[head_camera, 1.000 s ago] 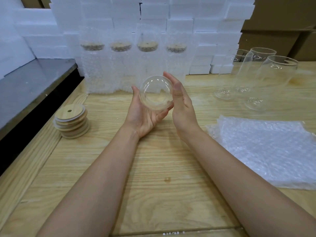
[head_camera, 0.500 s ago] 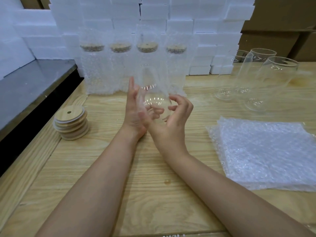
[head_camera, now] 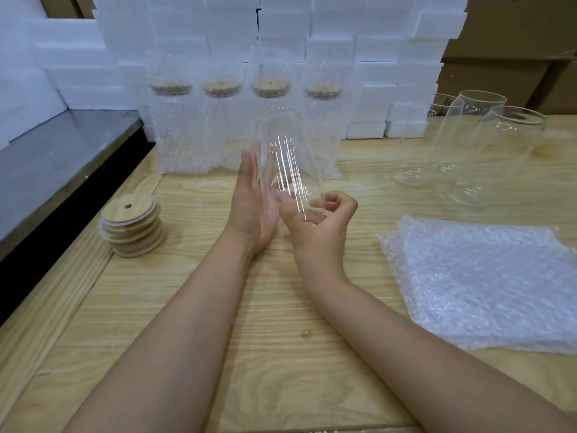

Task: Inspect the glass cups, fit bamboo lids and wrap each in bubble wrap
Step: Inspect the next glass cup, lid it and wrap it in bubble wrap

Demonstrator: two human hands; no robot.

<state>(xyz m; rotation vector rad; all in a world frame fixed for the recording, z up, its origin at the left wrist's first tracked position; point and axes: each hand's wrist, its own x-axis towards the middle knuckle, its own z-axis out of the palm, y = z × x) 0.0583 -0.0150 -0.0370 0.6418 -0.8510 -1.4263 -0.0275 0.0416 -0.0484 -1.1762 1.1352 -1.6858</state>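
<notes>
Glass cup [head_camera: 285, 157] turned upright — clear, blurred; right hand [head_camera: 318, 226] grips base, left hand [head_camera: 254, 207] flat, seemingly touching.

Clear glossy glass cup [head_camera: 285, 157]; matt bamboo lids [head_camera: 132, 228]; grained wood table [head_camera: 281, 354]; glossy plastic bubble wrap [head_camera: 480, 282].

Bright, even light with soft, faint shadows. Vertical glare streaks run down the motion-blurred cup [head_camera: 285, 170]. White foam [head_camera: 281, 32] is nearly blown out. Wide-angle bending at the edges; table [head_camera: 187, 307] grain is sharp.
</notes>
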